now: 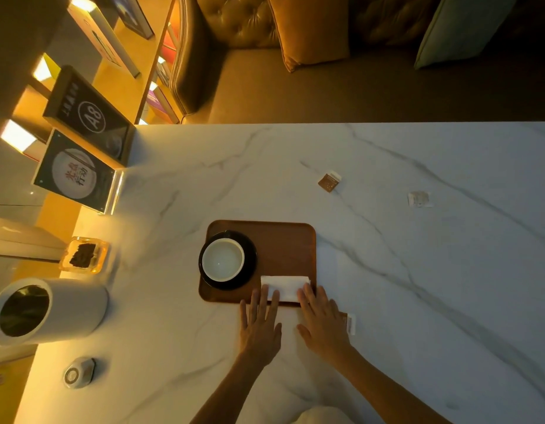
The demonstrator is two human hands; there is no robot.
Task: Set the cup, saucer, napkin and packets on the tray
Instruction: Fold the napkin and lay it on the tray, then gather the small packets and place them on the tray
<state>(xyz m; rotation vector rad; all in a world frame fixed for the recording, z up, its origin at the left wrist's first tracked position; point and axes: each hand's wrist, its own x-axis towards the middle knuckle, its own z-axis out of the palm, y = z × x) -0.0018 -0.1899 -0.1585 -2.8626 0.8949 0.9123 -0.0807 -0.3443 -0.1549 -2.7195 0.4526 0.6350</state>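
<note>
A brown tray (288,243) lies on the marble table. On its left side a white cup (222,259) stands on a black saucer (251,267). A folded white napkin (285,286) rests at the tray's near right corner. My left hand (260,324) lies flat with its fingertips on the napkin's left end. My right hand (321,321) lies flat with fingers on the napkin's right end. A packet (350,323) peeks out from under my right hand. A brown packet (329,181) and a pale packet (419,199) lie farther back on the table.
A white cylindrical bin (47,310) stands at the left edge, with a glass ashtray (84,254) behind it and a small round device (79,372) in front. Upright signs (78,171) stand at the far left. A sofa with cushions (307,29) runs behind the table.
</note>
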